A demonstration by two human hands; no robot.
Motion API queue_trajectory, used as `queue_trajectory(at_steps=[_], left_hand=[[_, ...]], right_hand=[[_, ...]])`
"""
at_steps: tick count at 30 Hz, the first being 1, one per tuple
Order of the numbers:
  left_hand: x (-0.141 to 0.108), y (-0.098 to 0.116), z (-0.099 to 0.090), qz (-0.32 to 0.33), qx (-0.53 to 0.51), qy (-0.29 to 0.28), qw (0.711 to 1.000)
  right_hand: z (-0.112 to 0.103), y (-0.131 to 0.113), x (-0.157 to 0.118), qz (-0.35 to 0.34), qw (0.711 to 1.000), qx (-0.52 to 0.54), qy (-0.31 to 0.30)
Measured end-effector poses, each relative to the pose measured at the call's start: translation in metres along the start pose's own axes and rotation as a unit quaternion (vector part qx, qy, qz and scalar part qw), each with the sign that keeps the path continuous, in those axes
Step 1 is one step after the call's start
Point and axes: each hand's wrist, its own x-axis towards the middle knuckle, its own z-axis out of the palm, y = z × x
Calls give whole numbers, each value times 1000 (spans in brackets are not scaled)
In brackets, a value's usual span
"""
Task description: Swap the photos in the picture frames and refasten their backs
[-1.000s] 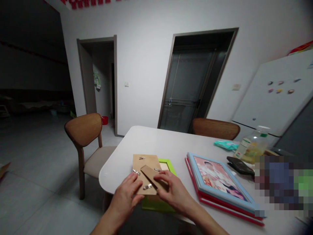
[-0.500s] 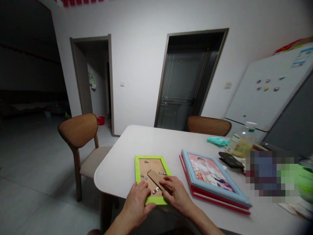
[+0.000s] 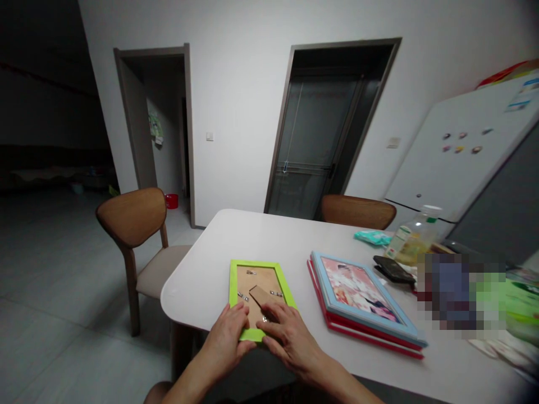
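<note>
A lime-green picture frame (image 3: 234,285) lies face down at the table's near edge. Its brown backboard (image 3: 248,280) faces up, with several small metal clips (image 3: 251,272) and a brown stand leg (image 3: 257,294). My left hand (image 3: 226,335) grips the frame's near left corner, fingers over the left side and thumb along the front edge. Bent over the near right part, my right hand (image 3: 290,339) has its fingers at the lowest clip and the stand leg, with the thumb on the front edge. That hand hides part of the leg.
On the white table (image 3: 261,233), a blue picture frame (image 3: 324,280) lies on a red one (image 3: 322,306) to the right. Beyond them are a dark phone-like object (image 3: 394,270), a teal packet (image 3: 373,238) and a bottle (image 3: 415,238). Wooden chairs (image 3: 135,216) stand around.
My right hand's fingers have shifted left and down onto the lowest clip, covering more of it. My left hand keeps its hold on the frame. The camera view has moved slightly.
</note>
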Motion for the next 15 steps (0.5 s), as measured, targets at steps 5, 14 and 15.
queue_trajectory(at_steps=[5,14,15], left_hand=[[0,2,-2,-5,-12,-3,1000],[-1,0,-8,-15,-21,-20,999],[-1,0,-7,-14,-22,-17,1000]], right_hand=[[-1,12,3,21,1000,4,3],[10,67,33,189,979,-26,71],[10,67,33,191,979,-25,73]])
